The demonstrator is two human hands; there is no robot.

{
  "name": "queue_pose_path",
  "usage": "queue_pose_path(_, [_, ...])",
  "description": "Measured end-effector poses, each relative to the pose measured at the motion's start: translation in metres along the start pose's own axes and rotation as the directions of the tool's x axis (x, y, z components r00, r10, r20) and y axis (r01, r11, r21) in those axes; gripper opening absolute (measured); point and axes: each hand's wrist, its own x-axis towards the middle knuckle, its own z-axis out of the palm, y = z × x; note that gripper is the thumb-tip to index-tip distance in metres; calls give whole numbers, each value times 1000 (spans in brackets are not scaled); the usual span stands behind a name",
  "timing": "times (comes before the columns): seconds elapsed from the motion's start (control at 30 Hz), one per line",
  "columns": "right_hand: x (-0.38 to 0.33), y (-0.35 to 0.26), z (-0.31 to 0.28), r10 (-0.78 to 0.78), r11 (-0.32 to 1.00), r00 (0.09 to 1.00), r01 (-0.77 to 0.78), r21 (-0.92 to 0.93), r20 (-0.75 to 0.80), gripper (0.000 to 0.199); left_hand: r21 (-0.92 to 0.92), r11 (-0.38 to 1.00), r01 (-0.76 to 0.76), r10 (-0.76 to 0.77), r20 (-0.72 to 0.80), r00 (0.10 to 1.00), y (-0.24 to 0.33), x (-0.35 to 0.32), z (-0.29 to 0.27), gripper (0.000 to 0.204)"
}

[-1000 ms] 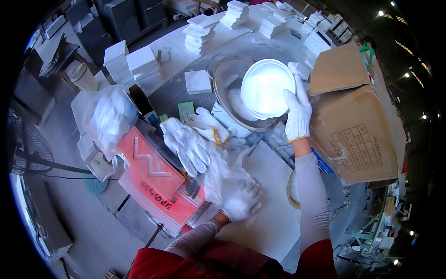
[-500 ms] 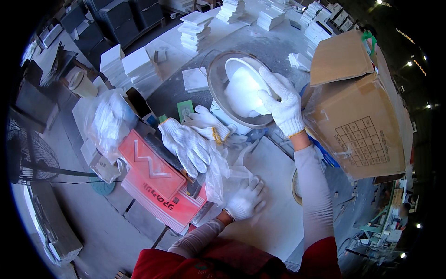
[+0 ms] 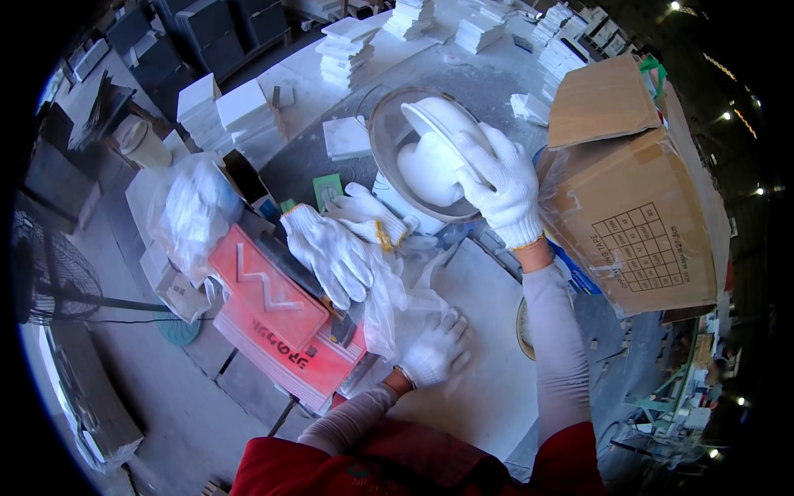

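My right hand (image 3: 506, 183), in a white knit glove, grips a white bowl (image 3: 453, 114) by its side. The bowl is tipped steeply inside a round bucket (image 3: 380, 136), its opening facing down to the left. White powder (image 3: 426, 172) lies heaped below the bowl's rim and runs up to it. My left hand (image 3: 437, 354), gloved too, rests with fingers spread on a pale flat board (image 3: 496, 331), beside a clear plastic bag (image 3: 387, 318). Spare white gloves (image 3: 327, 252) lie just beyond that bag.
A large cardboard box (image 3: 637, 198) stands right of the bucket. Red packages (image 3: 269, 298) and a filled plastic bag (image 3: 194, 215) lie to the left. Stacks of white tiles (image 3: 346, 54) line the far side. A fan (image 3: 58, 269) stands at far left.
My right hand has tipped the bowl further over to the left, and its powder has slid down into the bucket. My left hand stays in place on the board.
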Motion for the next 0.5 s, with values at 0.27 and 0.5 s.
queue_pose_path(0.27, [6,1,-14,41,999,998,-41,3,-43,59,20,1000,-5,5,9,1000,-1,1,-3,47])
queue_pose_path(0.5, [-11,-11,-23,180,982,979,-184,-33,-94,56,49,999,-10,11,-13,1000,0,-1,-1,46])
